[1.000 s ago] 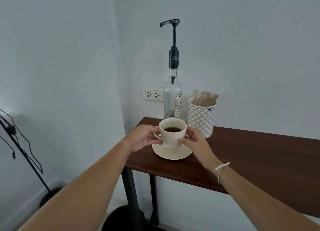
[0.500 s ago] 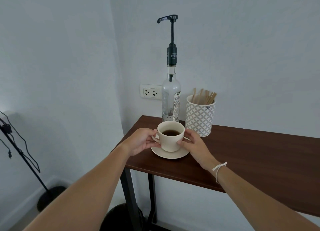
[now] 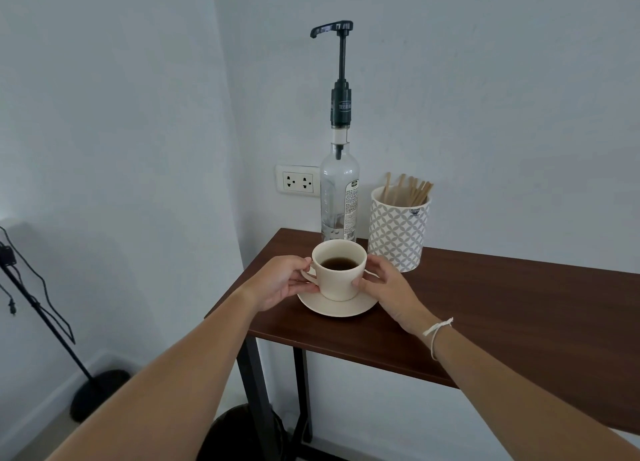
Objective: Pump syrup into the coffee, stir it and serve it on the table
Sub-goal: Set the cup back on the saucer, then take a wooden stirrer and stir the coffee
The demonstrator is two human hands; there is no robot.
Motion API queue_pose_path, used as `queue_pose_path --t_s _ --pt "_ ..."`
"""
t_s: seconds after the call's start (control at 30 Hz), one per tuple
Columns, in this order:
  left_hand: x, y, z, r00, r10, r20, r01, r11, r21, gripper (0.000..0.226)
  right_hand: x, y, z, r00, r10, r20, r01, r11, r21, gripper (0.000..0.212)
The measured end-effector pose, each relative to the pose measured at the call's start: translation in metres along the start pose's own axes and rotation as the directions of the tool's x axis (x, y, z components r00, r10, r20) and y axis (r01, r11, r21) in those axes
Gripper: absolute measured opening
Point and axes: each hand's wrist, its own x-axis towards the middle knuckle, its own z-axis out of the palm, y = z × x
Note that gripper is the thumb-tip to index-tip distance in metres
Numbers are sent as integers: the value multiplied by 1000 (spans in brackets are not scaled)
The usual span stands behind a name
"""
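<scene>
Cream ceramic cup (image 3: 340, 270), part-filled with dark coffee (image 3: 338, 263), on a matching saucer (image 3: 337, 306) near the left end of the dark wooden tabletop (image 3: 502, 304). Flanked by both hands: left hand (image 3: 282, 282) curled at the handle side, fingers touching the handle and reaching under toward the saucer rim; right hand (image 3: 384, 285) cupped against the far wall of the cup, fingertips on the glaze. Neither fully closed; more steadying than gripping. Just behind, a clear syrup bottle (image 3: 339, 197) with a tall black pump (image 3: 341, 76), spout pointing left; beside it, a patterned holder (image 3: 398, 233) of wooden stirrers (image 3: 408, 192).

Likely rigid, brittle, smooth-glazed and slippery; liquid free to slosh, cup loose on the saucer. Best taken by the handle, or lifted by the saucer rim on both sides and kept level.
</scene>
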Motion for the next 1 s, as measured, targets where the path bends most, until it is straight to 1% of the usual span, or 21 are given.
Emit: queue_pose_path --t_s 0.1,0.2,0.3,0.4,0.47,0.6,0.67,0.73,0.87,1.0 --pt "0 -1 0 1000 1 2 -1 1000 13 21 0 -6 -3 999 -24 -26 23 999 -29 48" --pt "0 -1 -1 1000 4 12 -4 1000 25 21 5 -18 -10 982 -103 -157 92 993 -77 39" --pt "-1 -2 -2 1000 5 19 -5 1000 17 19 9 -38 -20 945 -206 -255 180 976 -121 23" --pt "-2 -4 -2 1000 14 18 -14 1000 6 17 15 -65 -35 894 -299 -335 251 951 -180 25" --pt "-3 -5 -2 1000 15 16 -15 1000 -3 16 21 -79 -47 853 -347 -389 267 932 -246 25" --pt "-5 -6 0 1000 18 5 -18 1000 -25 26 36 -91 -74 769 -364 -525 196 917 -348 12" --pt "-7 -6 2 1000 20 -7 -21 999 -34 23 44 -93 -86 745 -339 -575 151 925 -349 10" --pt "-8 -6 4 1000 23 -20 -24 999 -44 21 52 -94 -95 747 -297 -596 100 935 -340 11" --pt "-10 -8 6 998 34 -51 -37 998 -56 20 67 -93 -103 790 -208 -576 -10 936 -352 18" --pt "-11 -9 8 996 37 -83 -43 997 -65 20 77 -95 -101 805 -195 -560 -42 923 -383 28"
